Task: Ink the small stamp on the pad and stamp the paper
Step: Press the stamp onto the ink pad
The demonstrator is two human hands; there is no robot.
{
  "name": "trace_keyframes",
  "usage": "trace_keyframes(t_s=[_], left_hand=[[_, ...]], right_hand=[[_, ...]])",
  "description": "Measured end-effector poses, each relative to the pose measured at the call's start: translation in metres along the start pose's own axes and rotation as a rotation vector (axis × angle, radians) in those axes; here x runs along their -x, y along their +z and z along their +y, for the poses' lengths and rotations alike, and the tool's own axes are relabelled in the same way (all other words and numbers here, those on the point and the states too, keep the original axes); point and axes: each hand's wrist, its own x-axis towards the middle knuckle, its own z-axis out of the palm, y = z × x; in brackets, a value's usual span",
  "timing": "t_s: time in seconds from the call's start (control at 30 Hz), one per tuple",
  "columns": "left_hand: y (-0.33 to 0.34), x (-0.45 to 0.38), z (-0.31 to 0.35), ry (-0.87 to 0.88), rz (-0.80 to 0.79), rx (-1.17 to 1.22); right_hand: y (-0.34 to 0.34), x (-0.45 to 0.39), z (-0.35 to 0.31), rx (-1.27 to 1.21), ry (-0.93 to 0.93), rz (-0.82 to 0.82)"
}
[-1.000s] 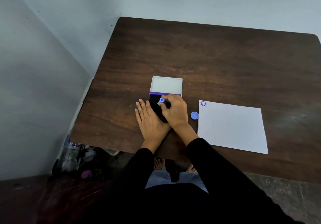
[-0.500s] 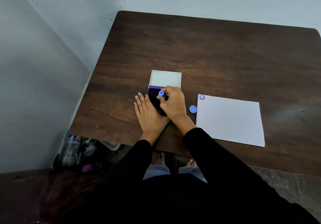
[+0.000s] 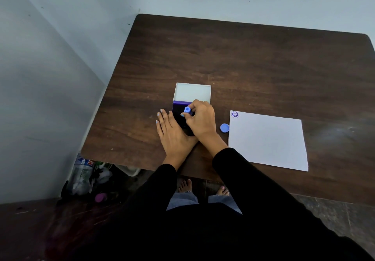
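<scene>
On the dark wooden table (image 3: 253, 62), the left hand (image 3: 172, 133) lies flat, palm down and fingers spread, gripping nothing; its thumb side rests against the near edge of the ink pad (image 3: 179, 111). The pad sits open, its white lid (image 3: 192, 92) folded back behind the dark purple inked surface. Above that surface the right hand (image 3: 203, 121) pinches the small blue stamp (image 3: 187, 110) between thumb and fingertips, held upright with its base on or just over the pad; which one cannot be told. Just right of this hand lies a round blue cap (image 3: 224, 128), beside the white paper (image 3: 267, 143). The paper carries one smiley print (image 3: 235, 114) in its far left corner.
</scene>
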Motion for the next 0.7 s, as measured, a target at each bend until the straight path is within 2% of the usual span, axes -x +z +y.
trace_keyframes(t_s=[0.43,0.57,0.7], left_hand=[[-0.003,0.001,0.002,0.02,-0.007,-0.029],[-0.004,0.011,0.016,0.228,0.077,-0.019],[0.008,0.014,0.048,0.498,-0.053,-0.083]], right_hand=[[-0.005,-0.002,-0.005,-0.011,0.055,-0.02],[-0.039,-0.011,-0.006,-0.416,0.276,0.23],[-0.078,-0.021,0.009,-0.781,0.473,0.462]])
